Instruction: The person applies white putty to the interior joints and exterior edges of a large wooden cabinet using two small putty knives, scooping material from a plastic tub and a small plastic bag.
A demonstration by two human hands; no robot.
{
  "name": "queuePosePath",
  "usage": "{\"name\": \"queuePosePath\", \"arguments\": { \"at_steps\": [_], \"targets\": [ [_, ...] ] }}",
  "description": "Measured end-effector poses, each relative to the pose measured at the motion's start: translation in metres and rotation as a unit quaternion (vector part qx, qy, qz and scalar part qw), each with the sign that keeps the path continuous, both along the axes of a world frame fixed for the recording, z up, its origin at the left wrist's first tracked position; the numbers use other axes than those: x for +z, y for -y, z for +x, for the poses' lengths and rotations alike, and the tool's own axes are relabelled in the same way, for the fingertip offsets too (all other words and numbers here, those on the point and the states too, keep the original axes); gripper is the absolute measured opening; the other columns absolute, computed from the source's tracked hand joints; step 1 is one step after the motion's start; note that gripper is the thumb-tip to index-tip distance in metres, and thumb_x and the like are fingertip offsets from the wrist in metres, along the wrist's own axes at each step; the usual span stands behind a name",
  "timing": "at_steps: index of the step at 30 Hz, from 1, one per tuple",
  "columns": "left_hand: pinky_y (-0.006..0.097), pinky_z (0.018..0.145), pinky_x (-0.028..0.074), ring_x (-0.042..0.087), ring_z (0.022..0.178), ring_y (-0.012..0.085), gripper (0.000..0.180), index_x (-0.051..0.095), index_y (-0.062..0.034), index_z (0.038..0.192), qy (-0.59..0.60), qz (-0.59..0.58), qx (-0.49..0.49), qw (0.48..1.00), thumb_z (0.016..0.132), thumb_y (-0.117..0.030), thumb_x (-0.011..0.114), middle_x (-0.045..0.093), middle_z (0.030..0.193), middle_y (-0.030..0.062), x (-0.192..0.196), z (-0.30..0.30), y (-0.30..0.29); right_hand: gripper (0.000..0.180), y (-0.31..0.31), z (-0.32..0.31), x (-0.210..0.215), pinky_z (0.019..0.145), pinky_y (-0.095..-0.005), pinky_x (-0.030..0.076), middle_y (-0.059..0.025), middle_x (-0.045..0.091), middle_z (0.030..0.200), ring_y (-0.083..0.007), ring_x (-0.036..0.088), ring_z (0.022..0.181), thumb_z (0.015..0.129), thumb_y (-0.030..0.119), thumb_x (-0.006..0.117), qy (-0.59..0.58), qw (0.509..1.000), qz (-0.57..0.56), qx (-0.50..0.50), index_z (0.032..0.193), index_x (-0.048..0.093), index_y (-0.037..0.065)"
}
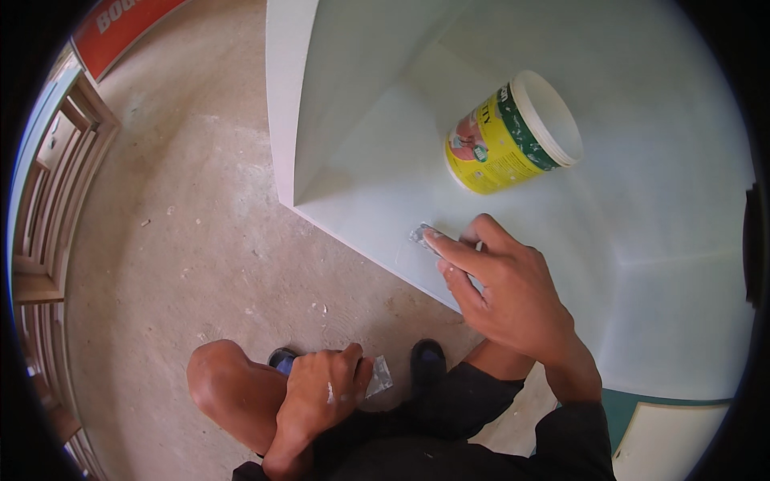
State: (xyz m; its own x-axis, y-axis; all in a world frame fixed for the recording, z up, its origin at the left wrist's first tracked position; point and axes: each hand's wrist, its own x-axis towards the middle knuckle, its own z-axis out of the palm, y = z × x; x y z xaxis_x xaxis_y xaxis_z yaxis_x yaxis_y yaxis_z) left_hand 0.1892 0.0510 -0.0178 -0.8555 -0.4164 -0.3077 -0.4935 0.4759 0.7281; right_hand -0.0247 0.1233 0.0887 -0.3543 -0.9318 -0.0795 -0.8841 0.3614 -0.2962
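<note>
My right hand [517,293] is closed on a small putty scraper [418,235], its index finger stretched along the blade. The scraper's tip, smeared with putty, meets the pale board surface [353,184] close to its front edge. Low over my lap, my left hand [321,393] grips a putty knife [379,377] whose thin, whitish-smeared blade sticks out to the right. Its handle is hidden in my fist, and white smears show on the back of that hand. Beyond my right hand stands a yellow and green putty tub [505,136] without a lid, on the pale surface.
An upright pale panel [285,96] borders the board on the left. Slatted wooden frames [60,192] stand at the far left, near a red sign board [120,36]. White crumbs dot the concrete floor [184,216]. A dark green edge [630,417] lies at lower right.
</note>
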Motion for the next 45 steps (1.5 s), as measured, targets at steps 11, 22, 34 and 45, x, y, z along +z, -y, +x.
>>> {"name": "queuePosePath", "arguments": {
  "at_steps": [11,22,34,45],
  "targets": [
    [0.049,0.064,0.054,0.067,0.068,0.0419,0.027,0.064,-0.0018,0.085,0.012,0.018,-0.041,0.999,0.095,-0.027,0.061,0.068,0.072,0.0215,-0.010,0.004,0.003,0.033,-0.022,0.033,0.010,0.054,-0.0386,0.050,-0.0097,0.056,0.087,-0.0286,0.061,0.061,0.091,0.013,0.067,-0.027,0.991,0.127,0.017,0.123,0.069,0.007],
    [0.049,0.060,0.051,0.064,0.064,0.0425,0.025,0.063,-0.0022,0.079,-0.020,0.024,-0.021,0.999,0.092,-0.023,0.065,0.066,0.068,0.0212,-0.014,0.004,-0.002,0.030,-0.001,0.024,0.001,0.055,-0.0363,0.048,-0.0090,0.057,0.085,-0.0258,0.060,0.061,0.091,0.013,0.067,-0.054,0.997,0.045,-0.009,0.120,0.072,0.009],
    [0.048,0.058,0.050,0.063,0.061,0.0408,0.023,0.062,-0.0023,0.076,0.005,0.028,-0.014,1.000,0.090,-0.020,0.069,0.064,0.064,0.0206,-0.004,0.000,0.002,0.037,-0.021,0.023,-0.026,0.052,-0.0363,0.047,-0.0078,0.052,0.084,-0.0254,0.058,0.059,0.092,0.014,0.069,-0.014,0.996,0.092,0.003,0.128,0.067,0.010],
    [0.049,0.061,0.051,0.065,0.064,0.0420,0.025,0.063,-0.0014,0.079,-0.010,0.014,-0.022,1.000,0.092,-0.023,0.066,0.065,0.067,0.0212,-0.007,0.001,-0.001,0.034,-0.007,0.007,-0.001,0.058,-0.0417,0.050,-0.0115,0.058,0.085,-0.0321,0.061,0.063,0.095,0.019,0.064,-0.031,0.998,0.048,-0.023,0.126,0.066,0.007]
  ]
}}
